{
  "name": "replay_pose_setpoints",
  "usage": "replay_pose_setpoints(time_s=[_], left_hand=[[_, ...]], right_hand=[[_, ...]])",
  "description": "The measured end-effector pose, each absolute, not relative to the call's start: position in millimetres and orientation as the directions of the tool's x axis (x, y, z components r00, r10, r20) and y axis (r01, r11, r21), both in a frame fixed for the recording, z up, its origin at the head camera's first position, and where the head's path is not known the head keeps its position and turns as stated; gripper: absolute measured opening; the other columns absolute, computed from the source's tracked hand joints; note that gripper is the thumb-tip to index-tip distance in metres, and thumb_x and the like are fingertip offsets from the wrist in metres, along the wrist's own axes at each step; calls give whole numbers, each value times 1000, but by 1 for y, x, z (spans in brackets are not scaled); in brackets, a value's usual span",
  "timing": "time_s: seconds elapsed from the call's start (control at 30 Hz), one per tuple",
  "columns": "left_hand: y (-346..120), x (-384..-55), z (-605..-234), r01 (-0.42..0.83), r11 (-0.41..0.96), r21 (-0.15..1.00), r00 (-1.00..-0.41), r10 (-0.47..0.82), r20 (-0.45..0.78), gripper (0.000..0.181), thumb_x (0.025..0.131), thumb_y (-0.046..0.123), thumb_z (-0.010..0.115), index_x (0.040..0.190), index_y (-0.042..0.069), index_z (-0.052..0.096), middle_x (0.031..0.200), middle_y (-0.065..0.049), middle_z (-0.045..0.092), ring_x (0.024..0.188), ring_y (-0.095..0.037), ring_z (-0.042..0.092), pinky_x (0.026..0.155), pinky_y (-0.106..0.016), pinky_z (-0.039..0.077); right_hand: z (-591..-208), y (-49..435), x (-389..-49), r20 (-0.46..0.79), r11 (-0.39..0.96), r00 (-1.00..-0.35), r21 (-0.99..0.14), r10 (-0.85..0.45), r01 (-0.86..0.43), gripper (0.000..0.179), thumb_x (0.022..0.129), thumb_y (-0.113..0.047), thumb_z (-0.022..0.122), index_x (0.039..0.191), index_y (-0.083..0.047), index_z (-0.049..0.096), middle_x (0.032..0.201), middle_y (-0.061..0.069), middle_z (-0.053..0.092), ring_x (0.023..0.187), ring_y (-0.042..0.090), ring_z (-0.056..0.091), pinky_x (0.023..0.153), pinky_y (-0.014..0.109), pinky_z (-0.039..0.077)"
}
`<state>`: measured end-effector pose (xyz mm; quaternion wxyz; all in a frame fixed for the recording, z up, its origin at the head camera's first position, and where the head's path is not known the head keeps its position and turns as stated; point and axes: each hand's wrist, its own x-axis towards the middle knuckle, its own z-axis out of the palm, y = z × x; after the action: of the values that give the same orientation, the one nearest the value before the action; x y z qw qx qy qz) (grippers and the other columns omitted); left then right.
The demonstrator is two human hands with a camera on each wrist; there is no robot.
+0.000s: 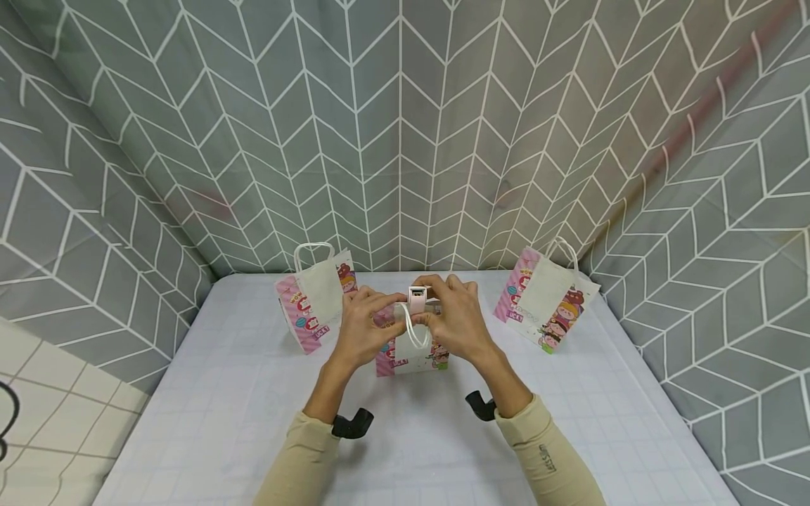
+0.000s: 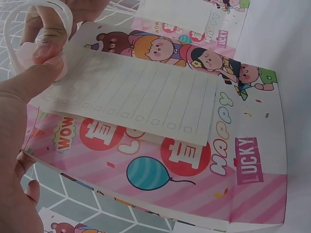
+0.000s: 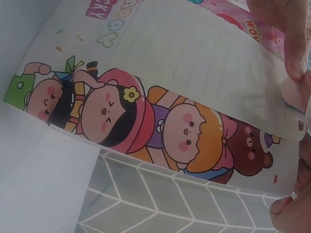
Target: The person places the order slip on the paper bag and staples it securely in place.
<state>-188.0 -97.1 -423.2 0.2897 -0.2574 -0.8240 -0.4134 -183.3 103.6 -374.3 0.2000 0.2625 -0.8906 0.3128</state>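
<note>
A small pink-and-white stapler (image 1: 417,299) sits at the top edge of the middle paper bag (image 1: 384,365), between my two hands. The left hand (image 1: 369,325) has its thumb pressed on the stapler, with fingers behind the bag's top. From the other side, my right hand (image 1: 460,320) grips the stapler between thumb and fingers. A cream lined sheet (image 2: 131,92) with small checkboxes lies against the bag's printed front, its upper end under the stapler. White looped handles (image 1: 414,330) hang over the front. The stapler's mouth is hidden by the fingers.
A similar bag (image 1: 319,292) with a pale sheet on its front stands at the left, another bag (image 1: 538,299) at the right. The white-covered table (image 1: 418,450) reaches back to a grey patterned curtain (image 1: 380,140).
</note>
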Motion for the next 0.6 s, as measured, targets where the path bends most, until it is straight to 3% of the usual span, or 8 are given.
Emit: replay_pose_setpoints(time_s=[0.2,0.6], left_hand=[[-96,-188,-423,675,526,517,-682,180,708,39,73,21,90,109,15,78,94,-2,77,84,-15,50,89,-48,28],[-96,-190,-424,663,502,556,-707,175,685,37,73,23,90,107,15,78,92,0,76,85,-14,48,90,-49,26]], right_hand=[[-374,104,-183,517,672,-787,-453,-338,-586,51,78,-28,85,123,-20,63,99,3,75,76,14,42,84,42,28],[-376,104,-184,531,660,-775,-452,-342,-601,52,76,-27,86,122,-20,63,97,1,75,75,14,42,82,41,27]])
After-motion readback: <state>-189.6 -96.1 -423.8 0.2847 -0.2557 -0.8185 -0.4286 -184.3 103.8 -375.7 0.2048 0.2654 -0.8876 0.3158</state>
